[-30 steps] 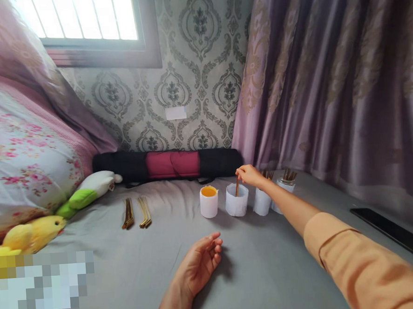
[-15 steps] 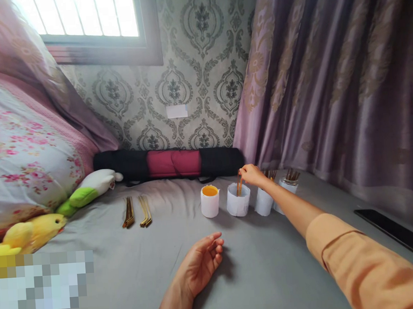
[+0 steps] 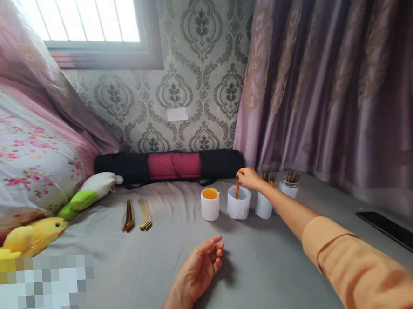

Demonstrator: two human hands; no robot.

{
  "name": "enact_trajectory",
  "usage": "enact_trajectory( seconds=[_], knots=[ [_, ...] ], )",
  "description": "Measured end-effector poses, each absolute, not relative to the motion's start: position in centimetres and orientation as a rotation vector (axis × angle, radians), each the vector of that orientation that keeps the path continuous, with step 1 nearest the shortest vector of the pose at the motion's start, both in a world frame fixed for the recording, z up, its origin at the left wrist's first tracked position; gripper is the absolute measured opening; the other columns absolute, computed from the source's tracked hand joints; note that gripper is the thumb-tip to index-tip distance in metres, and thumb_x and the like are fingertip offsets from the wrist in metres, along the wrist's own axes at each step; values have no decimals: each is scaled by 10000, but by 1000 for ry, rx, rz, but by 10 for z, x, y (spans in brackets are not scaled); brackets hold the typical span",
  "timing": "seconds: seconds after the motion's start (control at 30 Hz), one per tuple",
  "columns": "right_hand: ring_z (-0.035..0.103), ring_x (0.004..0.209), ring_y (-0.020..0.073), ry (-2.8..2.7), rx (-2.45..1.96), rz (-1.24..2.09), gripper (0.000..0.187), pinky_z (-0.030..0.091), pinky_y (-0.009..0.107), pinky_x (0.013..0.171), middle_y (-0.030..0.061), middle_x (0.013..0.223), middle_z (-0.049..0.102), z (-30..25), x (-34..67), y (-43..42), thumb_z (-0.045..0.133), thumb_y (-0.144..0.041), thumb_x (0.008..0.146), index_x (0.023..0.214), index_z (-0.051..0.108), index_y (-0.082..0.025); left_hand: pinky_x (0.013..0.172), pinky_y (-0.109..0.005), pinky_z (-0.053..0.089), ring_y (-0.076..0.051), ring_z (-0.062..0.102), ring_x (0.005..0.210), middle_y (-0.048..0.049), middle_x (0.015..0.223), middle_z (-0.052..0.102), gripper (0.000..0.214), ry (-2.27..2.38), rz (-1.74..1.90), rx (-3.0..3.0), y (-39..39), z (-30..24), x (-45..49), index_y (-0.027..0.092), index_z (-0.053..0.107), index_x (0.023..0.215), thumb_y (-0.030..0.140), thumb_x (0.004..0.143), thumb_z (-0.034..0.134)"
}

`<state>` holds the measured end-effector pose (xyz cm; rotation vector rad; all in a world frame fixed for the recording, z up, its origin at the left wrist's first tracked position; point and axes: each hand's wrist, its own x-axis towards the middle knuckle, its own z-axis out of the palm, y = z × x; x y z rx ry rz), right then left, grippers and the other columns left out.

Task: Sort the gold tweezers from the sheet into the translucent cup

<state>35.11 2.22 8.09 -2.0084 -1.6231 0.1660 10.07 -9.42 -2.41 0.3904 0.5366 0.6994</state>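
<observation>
The right hand (image 3: pixel 249 177) pinches a thin golden metal straw (image 3: pixel 237 188) upright just below its fingertips, inside the white paper-wrapped cup (image 3: pixel 238 205); left hand (image 3: pixel 202 265) rests slack on the bed.

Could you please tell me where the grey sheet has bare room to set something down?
Bare grey sheet lies between the gold bent straws and the white orange-filled cup, and widely left of the open left hand. It is crowded around the right hand, pinching a brown stick in the close row of white cups.
</observation>
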Motion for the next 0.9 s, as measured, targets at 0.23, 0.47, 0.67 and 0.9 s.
enact_trajectory(
  seconds=[0.23, 0.47, 0.67, 0.9],
  knots=[
    [533, 428, 78, -1619, -2007, 214, 248, 371, 172, 445, 54, 688, 655, 78, 349, 23, 397, -215, 814, 851, 628, -136, 554, -177, 453, -84, 555, 634, -70, 809, 585, 266, 539, 698, 409, -94, -24, 100, 77, 544, 979, 157, 727, 575],
    [540, 439, 87, -1575, -2038, 262, 226, 361, 168, 424, 62, 640, 645, 76, 356, 21, 432, -240, 802, 774, 626, -127, 550, -178, 459, -88, 561, 637, -70, 800, 587, 241, 550, 696, 423, -95, -22, 100, 79, 551, 967, 130, 731, 563],
    [535, 422, 93, -1529, -2048, 286, 186, 354, 168, 400, 53, 609, 636, 75, 358, 20, 479, -231, 770, 822, 625, -127, 543, -175, 458, -86, 560, 630, -66, 787, 585, 228, 566, 694, 419, -97, -19, 99, 78, 549, 951, 127, 730, 565],
    [536, 411, 94, -1432, -2015, 251, 215, 371, 181, 415, 53, 621, 641, 76, 358, 16, 459, -239, 785, 870, 624, -132, 549, -177, 459, -83, 557, 625, -59, 767, 584, 232, 546, 703, 423, -95, -21, 100, 77, 553, 949, 131, 725, 574]
  ],
)
